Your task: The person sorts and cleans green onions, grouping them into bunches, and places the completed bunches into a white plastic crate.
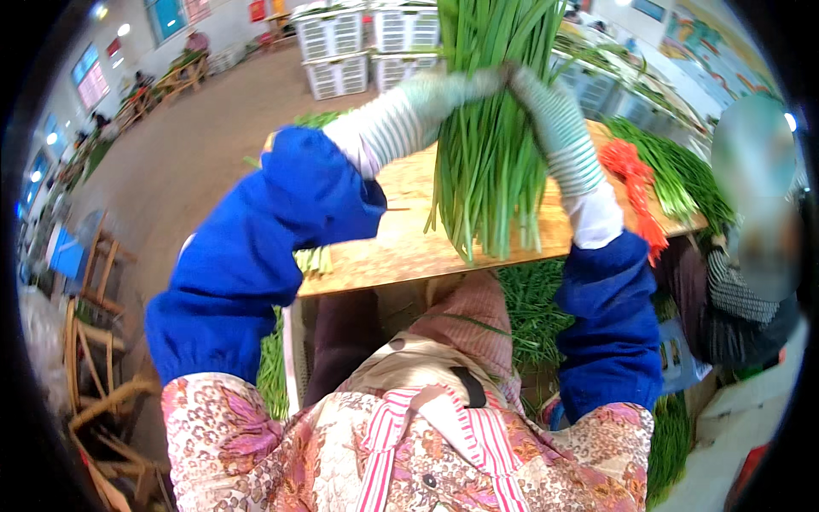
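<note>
A thick bunch of long, flat green leaves, which look like garlic chives, stands upright before me. Its leaf tips hang down over the near part of the wooden table; the upper end runs out of the picture. My left hand, in a striped knit glove, grips the bunch from the left. From the right, my right hand clasps it in a matching glove, and the fingers meet across the front. The fingers are blurred, and those behind the leaves are hidden. Red plastic ties lie right of my right hand.
More chives lie on the table's right side, and cut stems show under my left sleeve. White plastic crates are stacked beyond. A co-worker sits at the right. Loose greens lie below the table; wooden chairs stand left.
</note>
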A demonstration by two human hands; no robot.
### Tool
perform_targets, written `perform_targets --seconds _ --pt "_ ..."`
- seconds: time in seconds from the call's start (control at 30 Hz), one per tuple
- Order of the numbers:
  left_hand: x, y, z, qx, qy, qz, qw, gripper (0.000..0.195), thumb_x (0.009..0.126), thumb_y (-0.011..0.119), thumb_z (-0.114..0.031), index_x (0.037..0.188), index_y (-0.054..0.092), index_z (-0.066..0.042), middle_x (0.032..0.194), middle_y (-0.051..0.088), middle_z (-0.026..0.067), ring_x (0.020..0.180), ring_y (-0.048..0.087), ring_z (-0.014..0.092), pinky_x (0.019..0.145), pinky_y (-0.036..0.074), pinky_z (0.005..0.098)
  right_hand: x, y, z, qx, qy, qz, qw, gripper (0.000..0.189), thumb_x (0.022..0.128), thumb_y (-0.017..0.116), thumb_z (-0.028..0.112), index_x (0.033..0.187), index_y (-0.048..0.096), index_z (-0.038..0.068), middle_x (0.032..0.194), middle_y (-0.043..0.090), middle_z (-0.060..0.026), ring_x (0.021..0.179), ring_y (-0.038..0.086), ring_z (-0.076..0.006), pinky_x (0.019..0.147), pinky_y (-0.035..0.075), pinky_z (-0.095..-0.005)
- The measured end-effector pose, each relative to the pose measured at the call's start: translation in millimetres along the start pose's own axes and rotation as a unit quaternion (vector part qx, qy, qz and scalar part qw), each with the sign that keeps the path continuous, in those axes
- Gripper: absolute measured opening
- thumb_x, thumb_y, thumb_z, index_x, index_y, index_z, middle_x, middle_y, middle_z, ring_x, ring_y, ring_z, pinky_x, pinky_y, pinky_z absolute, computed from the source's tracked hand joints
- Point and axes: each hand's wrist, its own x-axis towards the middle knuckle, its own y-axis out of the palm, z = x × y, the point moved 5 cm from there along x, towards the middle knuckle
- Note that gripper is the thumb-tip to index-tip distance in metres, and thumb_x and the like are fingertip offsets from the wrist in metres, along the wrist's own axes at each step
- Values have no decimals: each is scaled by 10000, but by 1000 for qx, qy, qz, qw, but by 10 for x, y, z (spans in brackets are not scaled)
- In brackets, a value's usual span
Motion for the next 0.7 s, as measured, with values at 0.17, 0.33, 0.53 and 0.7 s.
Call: perform_targets --seconds 0.17,0.33,0.53,0.7 --pt "-512 -442 -630 -64 -91 -89 990 395 882 571 -306 1143 533 -12 1039 631 87 898 625 169 801 514 309 275 833 172 101 158 74 980 401 831 626 336 1058 593 6 898 650 -62 736 627 -137 659 508 -255" --pt "-1184 -964 -657 123 -103 -240 957 565 844 552 -488 1158 536 -18 1057 622 88 907 614 139 818 503 263 208 1649 -440 142 231 116 955 413 812 653 349 1056 603 20 893 651 -62 726 610 -143 682 493 -265" --pt "-1638 -2098 470 334 -169 -418 828 770 806 515 -591 1238 460 45 1227 498 206 1121 498 280 952 378 343 -248 2109 -1657 -83 295 71 949 584 777 651 455 1105 568 -21 960 642 -122 856 594 -215 779 459 -334" --pt "-1666 -1923 517 607 99 -462 639 667 812 581 -408 1287 386 18 1334 345 256 1252 319 383 1052 246 416 -505 2157 -1753 -326 233 12 916 602 838 541 429 1200 437 -40 1189 475 -281 1056 508 -406 891 417 -423"
